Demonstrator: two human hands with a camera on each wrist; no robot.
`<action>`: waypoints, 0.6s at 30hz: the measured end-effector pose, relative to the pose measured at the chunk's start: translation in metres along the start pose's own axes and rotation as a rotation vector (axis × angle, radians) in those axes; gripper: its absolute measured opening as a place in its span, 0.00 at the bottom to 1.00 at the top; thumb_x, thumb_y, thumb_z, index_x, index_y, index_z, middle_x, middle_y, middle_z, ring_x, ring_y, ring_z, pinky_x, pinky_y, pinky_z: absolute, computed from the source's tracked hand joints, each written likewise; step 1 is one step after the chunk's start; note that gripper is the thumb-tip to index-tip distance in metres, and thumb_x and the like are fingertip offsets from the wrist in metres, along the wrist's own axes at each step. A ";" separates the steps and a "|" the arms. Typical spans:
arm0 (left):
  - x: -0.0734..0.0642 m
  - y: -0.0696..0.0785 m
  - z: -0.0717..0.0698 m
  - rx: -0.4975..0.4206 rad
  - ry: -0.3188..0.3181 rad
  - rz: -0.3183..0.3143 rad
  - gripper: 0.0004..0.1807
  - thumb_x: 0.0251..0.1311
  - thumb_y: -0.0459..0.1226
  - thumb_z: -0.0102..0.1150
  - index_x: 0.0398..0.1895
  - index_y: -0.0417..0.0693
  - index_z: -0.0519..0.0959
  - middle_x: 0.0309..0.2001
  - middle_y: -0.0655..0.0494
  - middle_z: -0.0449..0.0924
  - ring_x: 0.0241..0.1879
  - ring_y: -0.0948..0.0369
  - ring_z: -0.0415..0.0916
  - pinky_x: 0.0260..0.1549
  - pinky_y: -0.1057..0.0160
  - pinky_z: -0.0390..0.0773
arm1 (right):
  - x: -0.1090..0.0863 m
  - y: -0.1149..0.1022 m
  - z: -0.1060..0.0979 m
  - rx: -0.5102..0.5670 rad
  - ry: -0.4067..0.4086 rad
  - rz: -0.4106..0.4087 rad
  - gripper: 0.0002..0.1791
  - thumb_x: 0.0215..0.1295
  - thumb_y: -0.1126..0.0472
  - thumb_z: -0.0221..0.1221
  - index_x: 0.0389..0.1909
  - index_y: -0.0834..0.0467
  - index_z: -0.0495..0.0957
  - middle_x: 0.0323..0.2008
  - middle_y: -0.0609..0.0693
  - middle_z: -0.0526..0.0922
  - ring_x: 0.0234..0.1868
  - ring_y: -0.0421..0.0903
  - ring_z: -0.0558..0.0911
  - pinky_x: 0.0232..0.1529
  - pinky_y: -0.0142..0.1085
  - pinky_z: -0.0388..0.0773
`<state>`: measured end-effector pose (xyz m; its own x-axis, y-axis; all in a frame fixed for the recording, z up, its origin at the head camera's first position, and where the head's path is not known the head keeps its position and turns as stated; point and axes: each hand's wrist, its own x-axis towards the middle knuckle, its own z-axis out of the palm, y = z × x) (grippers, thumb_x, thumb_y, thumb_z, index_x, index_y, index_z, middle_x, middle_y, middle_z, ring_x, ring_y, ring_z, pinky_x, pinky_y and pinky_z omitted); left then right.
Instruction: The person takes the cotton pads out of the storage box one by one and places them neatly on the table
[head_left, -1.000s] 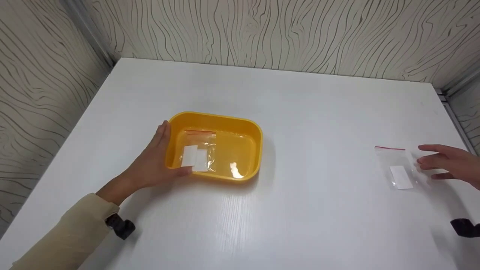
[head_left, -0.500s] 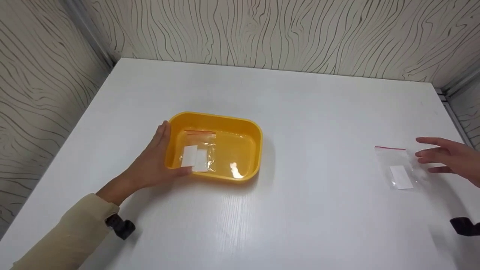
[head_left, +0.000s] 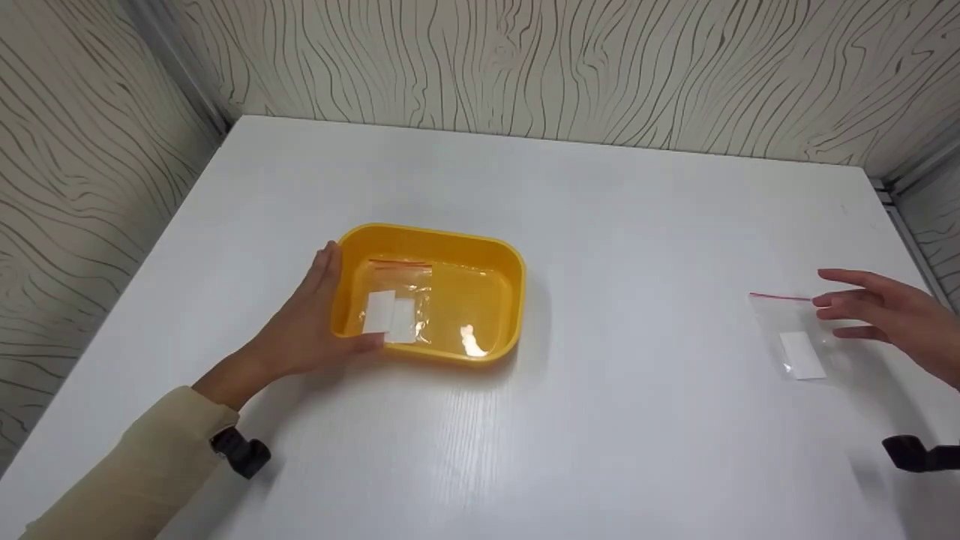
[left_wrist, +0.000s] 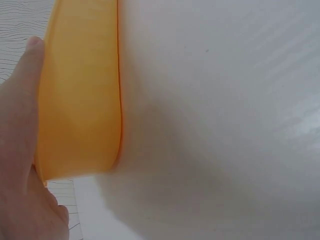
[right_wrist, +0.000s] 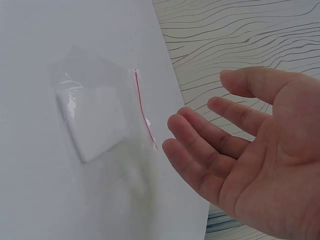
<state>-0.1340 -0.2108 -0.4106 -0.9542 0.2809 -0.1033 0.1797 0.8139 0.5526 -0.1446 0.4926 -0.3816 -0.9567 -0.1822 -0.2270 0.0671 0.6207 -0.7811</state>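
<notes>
A yellow plastic box (head_left: pixel 427 356) without a lid stands left of the table's middle. My left hand (head_left: pixel 304 334) holds its left end, the thumb at the front rim and the fingers along the left side; the left wrist view shows this hand (left_wrist: pixel 20 145) against the box wall (left_wrist: pixel 82 90). Clear zip-lock bags (head_left: pixel 412 277) with white cards and red strips lie inside the box. Another zip-lock bag (head_left: pixel 776 319), holding a white card, lies on the table at right. My right hand (head_left: pixel 892 319) hovers over its right edge, fingers relaxed and apart, holding nothing.
The white table (head_left: pixel 637 375) ends at a wood-grain patterned wall (head_left: pixel 525 67) at the back. Similar panels stand left and right, with metal posts at the corners. A black wrist camera (head_left: pixel 240 451) sits on the left sleeve.
My right hand has moved left and slightly away from me, so its fingertips now overlap the bag on the table. My left hand and the box have stayed put.
</notes>
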 end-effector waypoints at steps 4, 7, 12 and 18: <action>0.001 -0.001 0.000 -0.004 0.000 0.002 0.74 0.51 0.66 0.69 0.81 0.41 0.27 0.82 0.44 0.27 0.81 0.46 0.30 0.73 0.39 0.53 | 0.003 0.001 0.008 0.032 0.008 -0.049 0.23 0.80 0.63 0.50 0.71 0.44 0.66 0.49 0.31 0.83 0.47 0.31 0.84 0.43 0.24 0.81; 0.001 -0.001 0.000 -0.009 0.004 0.006 0.74 0.51 0.65 0.69 0.81 0.42 0.27 0.82 0.44 0.27 0.81 0.46 0.30 0.73 0.39 0.53 | 0.005 0.002 0.013 0.062 0.022 -0.075 0.24 0.81 0.64 0.49 0.73 0.47 0.66 0.50 0.34 0.84 0.47 0.32 0.84 0.44 0.24 0.81; 0.001 -0.001 0.000 0.000 0.000 0.001 0.74 0.51 0.65 0.69 0.81 0.41 0.27 0.82 0.44 0.27 0.81 0.46 0.30 0.73 0.39 0.53 | 0.006 0.002 0.019 0.217 0.002 -0.119 0.25 0.80 0.68 0.46 0.75 0.57 0.63 0.53 0.43 0.85 0.51 0.37 0.84 0.48 0.28 0.82; 0.000 -0.001 0.000 0.003 -0.009 -0.008 0.74 0.52 0.66 0.68 0.81 0.41 0.26 0.82 0.45 0.26 0.81 0.45 0.30 0.73 0.39 0.53 | 0.008 0.003 0.023 0.426 -0.068 -0.177 0.26 0.80 0.72 0.43 0.76 0.62 0.61 0.56 0.50 0.84 0.55 0.40 0.84 0.52 0.31 0.82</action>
<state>-0.1343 -0.2115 -0.4110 -0.9534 0.2788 -0.1151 0.1728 0.8178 0.5489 -0.1451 0.4756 -0.3989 -0.9440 -0.3157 -0.0957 0.0288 0.2100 -0.9773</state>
